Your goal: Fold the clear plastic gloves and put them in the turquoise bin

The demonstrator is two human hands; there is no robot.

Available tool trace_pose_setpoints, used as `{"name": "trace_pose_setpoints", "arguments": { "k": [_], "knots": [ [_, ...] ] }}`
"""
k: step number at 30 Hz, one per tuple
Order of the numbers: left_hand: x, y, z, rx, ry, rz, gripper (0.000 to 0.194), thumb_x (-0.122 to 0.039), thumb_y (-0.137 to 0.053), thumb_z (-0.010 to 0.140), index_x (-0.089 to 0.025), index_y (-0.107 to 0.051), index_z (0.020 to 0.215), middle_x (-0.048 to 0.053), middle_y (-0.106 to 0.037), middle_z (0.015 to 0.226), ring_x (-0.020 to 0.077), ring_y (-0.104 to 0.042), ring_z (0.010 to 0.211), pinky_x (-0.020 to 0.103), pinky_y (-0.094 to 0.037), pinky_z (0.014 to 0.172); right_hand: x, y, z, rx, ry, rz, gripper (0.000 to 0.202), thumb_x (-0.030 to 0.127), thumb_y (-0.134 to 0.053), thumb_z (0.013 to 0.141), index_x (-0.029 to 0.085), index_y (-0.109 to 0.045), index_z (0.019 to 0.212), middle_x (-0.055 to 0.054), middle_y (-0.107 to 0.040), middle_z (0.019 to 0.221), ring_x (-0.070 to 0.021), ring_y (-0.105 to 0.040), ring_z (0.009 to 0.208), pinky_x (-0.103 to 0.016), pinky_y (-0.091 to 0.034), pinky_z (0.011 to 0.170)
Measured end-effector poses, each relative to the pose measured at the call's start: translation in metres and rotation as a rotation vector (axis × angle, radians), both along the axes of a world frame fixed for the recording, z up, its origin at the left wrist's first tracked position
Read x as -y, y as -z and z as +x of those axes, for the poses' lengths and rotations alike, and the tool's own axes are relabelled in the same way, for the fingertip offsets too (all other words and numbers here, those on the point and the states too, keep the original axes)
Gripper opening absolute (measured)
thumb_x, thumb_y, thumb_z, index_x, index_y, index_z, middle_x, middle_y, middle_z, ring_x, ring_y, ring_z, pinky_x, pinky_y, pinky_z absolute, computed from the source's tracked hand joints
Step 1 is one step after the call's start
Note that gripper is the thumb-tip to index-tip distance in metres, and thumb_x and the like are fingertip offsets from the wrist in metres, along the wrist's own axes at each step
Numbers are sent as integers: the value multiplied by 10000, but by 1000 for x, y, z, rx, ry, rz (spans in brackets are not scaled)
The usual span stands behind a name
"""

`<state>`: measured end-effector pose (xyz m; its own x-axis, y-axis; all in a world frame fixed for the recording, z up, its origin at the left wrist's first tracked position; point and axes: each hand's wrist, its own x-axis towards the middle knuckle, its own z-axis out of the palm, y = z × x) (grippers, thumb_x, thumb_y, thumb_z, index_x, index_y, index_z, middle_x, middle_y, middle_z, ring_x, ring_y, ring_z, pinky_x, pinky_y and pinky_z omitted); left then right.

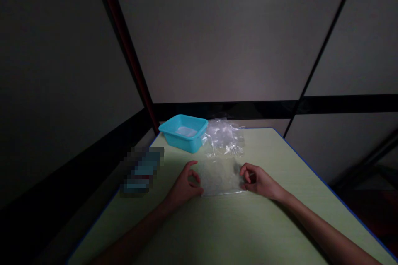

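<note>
A clear plastic bag point(219, 178) lies flat on the table between my two hands. My left hand point(186, 184) is at its left edge, with thumb and forefinger spread apart and the thumb tip at the near left corner. On the other side, my right hand point(258, 180) rests by the right edge, its fingers curled but the thumb apart from them, the thumb close to the near right corner. Neither hand visibly lifts the bag. Just beyond it sits a crumpled heap of clear plastic bags point(224, 134).
A turquoise plastic basket point(183, 145) stands at the far left of the table point(217, 232), with a whitish sheet point(186, 131) inside. A blurred-out item point(143, 172) lies along the left table edge. Panelled walls point(224, 49) rise behind and left.
</note>
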<state>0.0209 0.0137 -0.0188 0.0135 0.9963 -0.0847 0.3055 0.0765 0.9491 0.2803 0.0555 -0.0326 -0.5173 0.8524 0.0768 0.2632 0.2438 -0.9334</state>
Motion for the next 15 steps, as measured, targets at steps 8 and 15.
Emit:
{"name": "trace_pose_setpoints", "arguments": {
  "k": [8, 15],
  "knots": [
    [0, 1, -1, 20, 10, -4, 752, -40, -614, 503, -215, -282, 1155, -86, -481, 738, 47, -526, 453, 132, -358, 397, 1, 2, -1, -11, 11, 19, 236, 102, -597, 600, 173, -458, 777, 90, -366, 569, -52, -347, 482, -171, -280, 450],
    [0, 3, 0, 8, 7, 22, 749, -22, -629, 492, -215, -306, 1140, -80, -496, 741, 51, -526, 455, 144, -374, 416, 0, 4, 1, 19, 7, 33, 240, 131, -598, 604, 187, -457, 791, 85, -371, 575, -63, -365, 483, -179, -292, 450]
  ]
}}
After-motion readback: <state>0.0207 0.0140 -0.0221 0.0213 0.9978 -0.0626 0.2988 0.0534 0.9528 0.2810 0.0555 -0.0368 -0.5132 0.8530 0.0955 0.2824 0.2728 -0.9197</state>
